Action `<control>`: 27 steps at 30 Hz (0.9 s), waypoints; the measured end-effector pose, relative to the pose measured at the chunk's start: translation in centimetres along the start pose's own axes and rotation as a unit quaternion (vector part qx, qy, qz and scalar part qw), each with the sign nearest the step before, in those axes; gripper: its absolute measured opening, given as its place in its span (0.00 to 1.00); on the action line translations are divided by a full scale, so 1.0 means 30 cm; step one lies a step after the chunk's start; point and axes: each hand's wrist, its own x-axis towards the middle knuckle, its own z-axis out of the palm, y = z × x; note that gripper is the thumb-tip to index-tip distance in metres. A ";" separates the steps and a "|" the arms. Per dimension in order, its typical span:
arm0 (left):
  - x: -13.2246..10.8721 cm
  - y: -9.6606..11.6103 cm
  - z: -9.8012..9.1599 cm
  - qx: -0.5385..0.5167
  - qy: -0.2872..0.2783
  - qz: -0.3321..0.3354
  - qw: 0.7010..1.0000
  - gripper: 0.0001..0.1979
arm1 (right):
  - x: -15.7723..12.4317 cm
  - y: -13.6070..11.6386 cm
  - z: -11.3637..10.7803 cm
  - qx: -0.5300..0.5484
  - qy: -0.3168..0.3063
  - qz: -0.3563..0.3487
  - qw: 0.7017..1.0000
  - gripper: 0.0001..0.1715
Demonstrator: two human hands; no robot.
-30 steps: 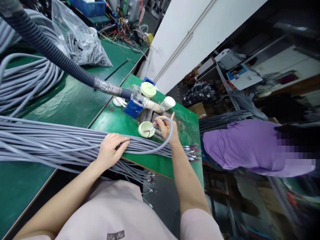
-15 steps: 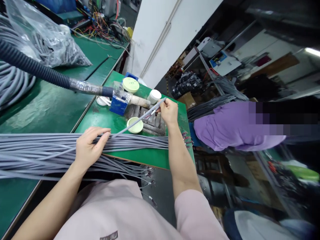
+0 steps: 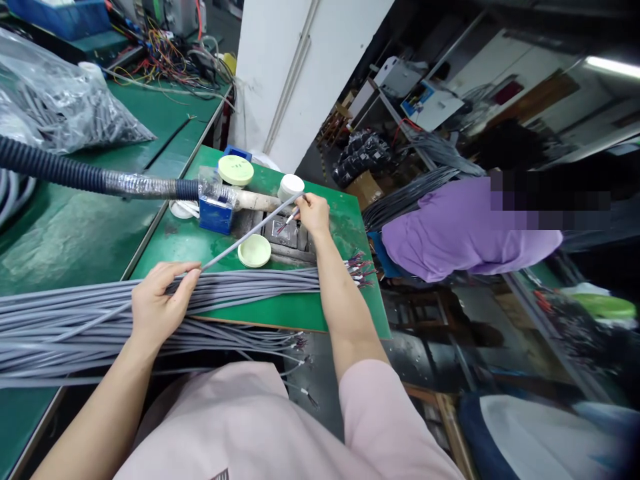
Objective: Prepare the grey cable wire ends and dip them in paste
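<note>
My left hand [image 3: 159, 301] pinches one grey cable [image 3: 250, 233] where it leaves the big bundle of grey cables [image 3: 75, 320] lying across the green bench. That cable runs taut up to my right hand [image 3: 313, 212], which grips its stripped end with coloured wires showing. The wire tips hang over a dark metal tray [image 3: 285, 233] next to a pale green dish [image 3: 254, 251]. A blue box [image 3: 216, 212] and a tube nozzle [image 3: 257, 200] sit just behind.
A corrugated dark hose [image 3: 60, 172] crosses the bench from the left. Round lidded pots [image 3: 235, 170] stand at the back. A plastic bag of cable pieces [image 3: 55, 110] lies far left. A person in a purple top [image 3: 465, 230] bends at the right.
My right hand has lifted the cable end out of the green dish and carried it back over the metal tray. The looped cable has pulled straight; my left hand slid left.
</note>
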 end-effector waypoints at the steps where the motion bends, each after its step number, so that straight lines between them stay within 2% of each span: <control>1: 0.001 0.001 0.001 0.002 -0.002 0.000 1.000 0.07 | 0.001 0.004 0.001 -0.003 0.001 -0.003 1.000 0.14; 17: 0.001 0.003 0.019 0.005 -0.016 0.000 1.000 0.07 | 0.000 0.039 0.026 -0.020 -0.004 -0.002 1.000 0.16; 19: -0.002 0.011 0.018 -0.010 -0.018 -0.011 1.000 0.06 | -0.014 0.017 -0.006 0.000 0.003 -0.010 1.000 0.17; 22: -0.005 0.039 0.010 -0.067 -0.028 -0.047 0.996 0.06 | -0.087 -0.054 -0.112 0.065 0.017 -0.066 0.996 0.16; 24: -0.006 0.070 0.006 -0.123 -0.056 -0.074 0.988 0.06 | -0.177 -0.114 -0.203 0.094 0.016 -0.124 0.988 0.13; 27: -0.008 0.130 0.021 -0.211 -0.137 -0.100 0.963 0.07 | -0.350 -0.175 -0.315 0.119 0.000 -0.167 0.979 0.09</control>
